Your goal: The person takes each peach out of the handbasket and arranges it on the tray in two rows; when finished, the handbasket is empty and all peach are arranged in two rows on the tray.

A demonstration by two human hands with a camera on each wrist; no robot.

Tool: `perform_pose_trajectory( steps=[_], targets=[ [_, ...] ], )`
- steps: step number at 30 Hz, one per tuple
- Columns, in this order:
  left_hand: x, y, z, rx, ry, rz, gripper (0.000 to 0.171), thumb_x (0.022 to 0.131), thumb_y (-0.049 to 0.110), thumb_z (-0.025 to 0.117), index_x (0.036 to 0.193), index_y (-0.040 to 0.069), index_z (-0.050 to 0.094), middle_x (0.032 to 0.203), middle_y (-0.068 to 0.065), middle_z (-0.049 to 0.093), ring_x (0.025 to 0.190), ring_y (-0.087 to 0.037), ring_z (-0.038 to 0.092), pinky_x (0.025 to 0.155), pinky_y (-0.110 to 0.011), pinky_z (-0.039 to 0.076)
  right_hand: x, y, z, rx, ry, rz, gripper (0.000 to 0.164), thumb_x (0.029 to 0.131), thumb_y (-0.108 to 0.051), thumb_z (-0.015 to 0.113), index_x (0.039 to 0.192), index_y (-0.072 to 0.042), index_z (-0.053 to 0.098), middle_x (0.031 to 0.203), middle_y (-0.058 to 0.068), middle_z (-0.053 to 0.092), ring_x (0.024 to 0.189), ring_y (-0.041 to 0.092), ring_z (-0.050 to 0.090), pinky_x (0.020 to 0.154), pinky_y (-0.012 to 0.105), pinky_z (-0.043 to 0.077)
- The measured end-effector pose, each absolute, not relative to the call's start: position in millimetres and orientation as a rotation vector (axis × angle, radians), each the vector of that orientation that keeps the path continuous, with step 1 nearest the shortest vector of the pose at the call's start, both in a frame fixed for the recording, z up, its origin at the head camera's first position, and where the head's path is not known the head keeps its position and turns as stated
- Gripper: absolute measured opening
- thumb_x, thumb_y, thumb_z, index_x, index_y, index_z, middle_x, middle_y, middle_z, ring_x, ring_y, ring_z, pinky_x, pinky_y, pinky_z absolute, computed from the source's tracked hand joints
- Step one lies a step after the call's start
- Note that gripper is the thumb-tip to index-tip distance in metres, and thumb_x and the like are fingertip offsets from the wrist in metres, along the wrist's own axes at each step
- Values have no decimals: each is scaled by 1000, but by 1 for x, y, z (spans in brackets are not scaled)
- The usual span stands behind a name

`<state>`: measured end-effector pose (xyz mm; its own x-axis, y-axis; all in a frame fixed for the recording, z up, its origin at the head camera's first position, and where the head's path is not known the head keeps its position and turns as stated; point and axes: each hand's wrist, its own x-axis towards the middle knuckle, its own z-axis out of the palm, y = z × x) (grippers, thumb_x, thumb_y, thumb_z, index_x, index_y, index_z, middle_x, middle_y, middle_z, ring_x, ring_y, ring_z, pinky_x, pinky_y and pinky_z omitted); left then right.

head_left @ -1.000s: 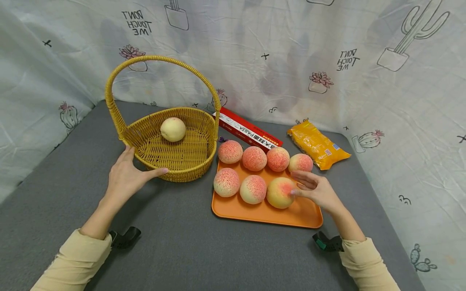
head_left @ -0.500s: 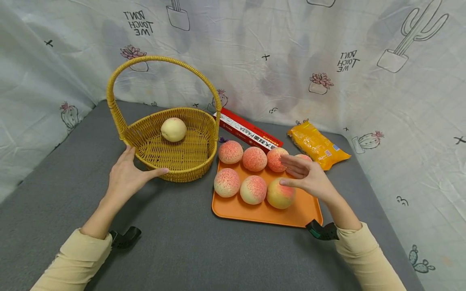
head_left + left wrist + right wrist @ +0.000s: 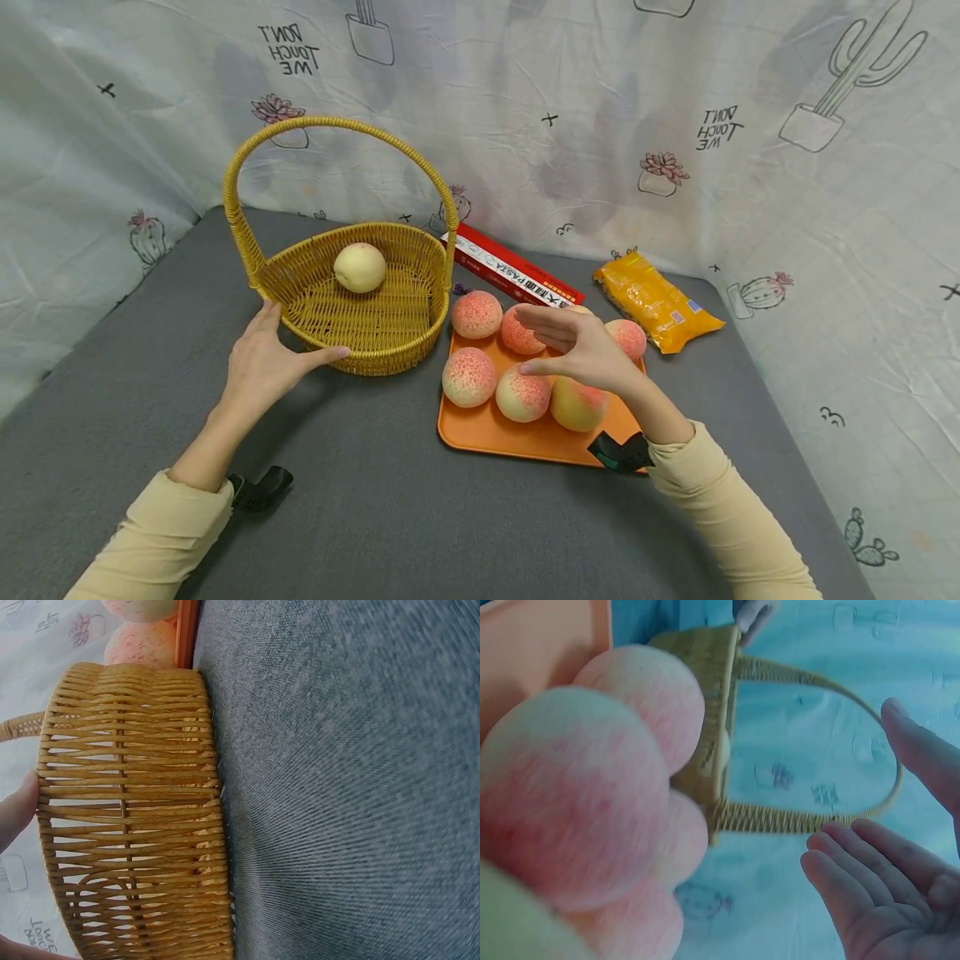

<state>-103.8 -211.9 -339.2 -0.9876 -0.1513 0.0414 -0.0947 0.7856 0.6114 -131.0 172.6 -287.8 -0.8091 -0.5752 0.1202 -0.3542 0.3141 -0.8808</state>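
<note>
A yellow wicker basket (image 3: 375,365) with a tall arched handle stands at the left, a pale peach (image 3: 360,267) inside it. My left hand (image 3: 262,360) touches its front left rim, thumb and fingers spread and fairly straight. On an orange tray (image 3: 487,437) lie several pink-speckled peaches (image 3: 468,377) and a yellower peach (image 3: 576,410) in two rows. Above them hovers my right hand (image 3: 588,350), holding nothing, thumb apart from the straight fingers. It partly covers the peaches behind it. In the right wrist view, its palm (image 3: 900,930) shows beside the peaches (image 3: 577,795).
A red pasta box (image 3: 517,271) lies behind the tray. To its right is an orange plastic packet (image 3: 656,300). A patterned white curtain (image 3: 525,125) hangs behind the grey table surface (image 3: 375,500).
My right hand has moved left across the tray from near the yellower peach, rising somewhat and holding nothing. The left hand stays at the basket rim.
</note>
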Motion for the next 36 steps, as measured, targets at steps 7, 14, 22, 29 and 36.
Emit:
perform_pose_trajectory(
  steps=[7, 14, 22, 29, 36],
  targets=[
    [-104, -212, -340, 201, -2885, -984, 122, 75, 56, 78, 150, -13, 11, 156, -32, 9, 137, -55, 18, 104, -69, 23, -142, 137, -281, -909, 2354, -1410, 69, 79, 1, 78, 141, 4, 48, 143, 20, 49, 131, 27, 48, 104, 33, 42],
    [-103, -212, -340, 206, -2882, -995, 121, 75, 55, 78, 151, -11, 10, 156, -32, 9, 137, -55, 18, 104, -69, 23, -158, 105, -275, -921, 2275, -1434, 68, 81, 2, 76, 142, 5, 46, 142, 19, 49, 132, 26, 48, 104, 29, 42],
    [-102, -212, -340, 211, -2868, -1018, 121, 75, 54, 79, 151, -10, 10, 156, -32, 10, 137, -55, 18, 104, -69, 23, -177, 68, -276, -862, 2242, -1457, 66, 83, -5, 77, 142, -1, 48, 142, 12, 52, 131, 22, 49, 104, 31, 43],
    [-100, -212, -340, 213, -2865, -1033, 120, 76, 54, 78, 151, -12, 11, 156, -32, 10, 137, -55, 18, 104, -69, 24, -198, 31, -280, -759, 2322, -1476, 63, 84, -12, 78, 141, -4, 51, 140, 11, 54, 128, 17, 52, 100, 26, 45],
    [-99, -211, -339, 209, -2867, -1022, 119, 76, 54, 78, 150, -13, 12, 156, -32, 10, 137, -54, 18, 104, -68, 24, -223, 2, -281, -523, 2407, -1525, 60, 86, -18, 76, 140, -8, 53, 139, 8, 56, 126, 17, 52, 97, 27, 47]
  ],
)
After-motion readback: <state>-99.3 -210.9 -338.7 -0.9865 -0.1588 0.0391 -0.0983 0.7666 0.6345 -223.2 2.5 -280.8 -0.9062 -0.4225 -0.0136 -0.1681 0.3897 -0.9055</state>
